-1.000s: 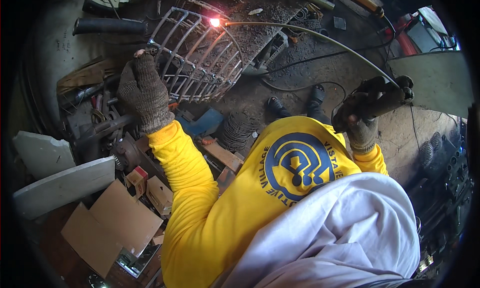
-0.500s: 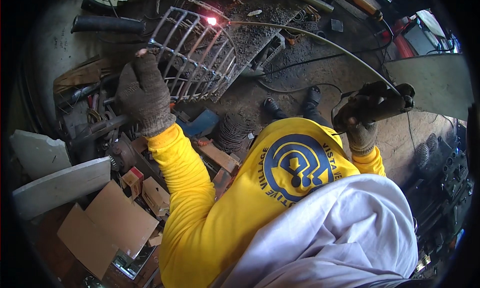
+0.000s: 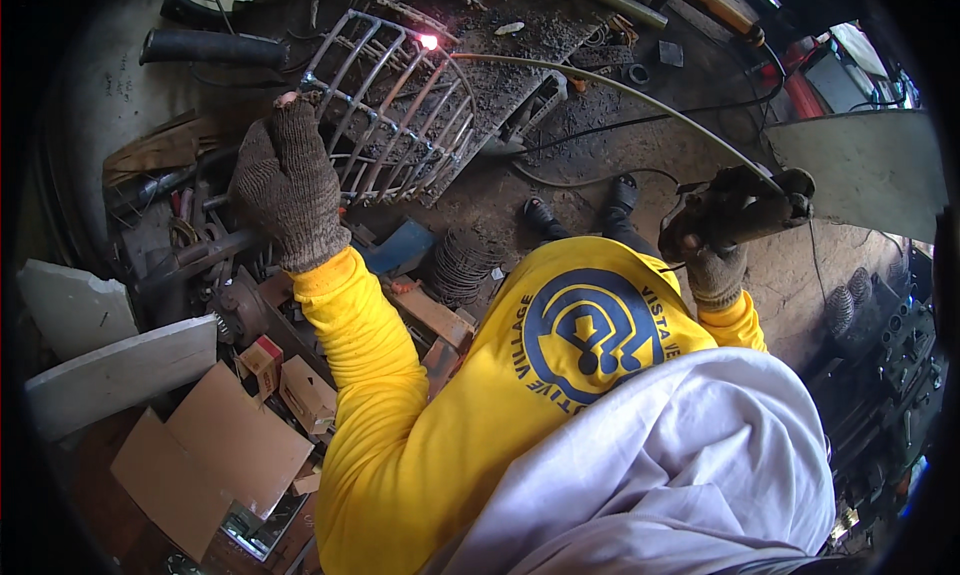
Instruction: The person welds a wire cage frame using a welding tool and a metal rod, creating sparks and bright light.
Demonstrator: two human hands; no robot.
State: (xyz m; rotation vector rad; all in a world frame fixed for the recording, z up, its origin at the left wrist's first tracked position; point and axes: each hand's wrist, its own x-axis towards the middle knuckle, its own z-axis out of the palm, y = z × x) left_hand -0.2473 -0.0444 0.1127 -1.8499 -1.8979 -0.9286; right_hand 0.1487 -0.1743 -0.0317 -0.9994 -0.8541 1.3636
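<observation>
- My left hand, in a knit glove, grips the near rim of the wire basket frame at ten o'clock; I judge it should brace firmly.
- The glowing weld spot sits at eleven o'clock on the frame's far edge.
- My right hand, at three o'clock, clamps the electrode holder; its long rod wants a steady tip.
</observation>
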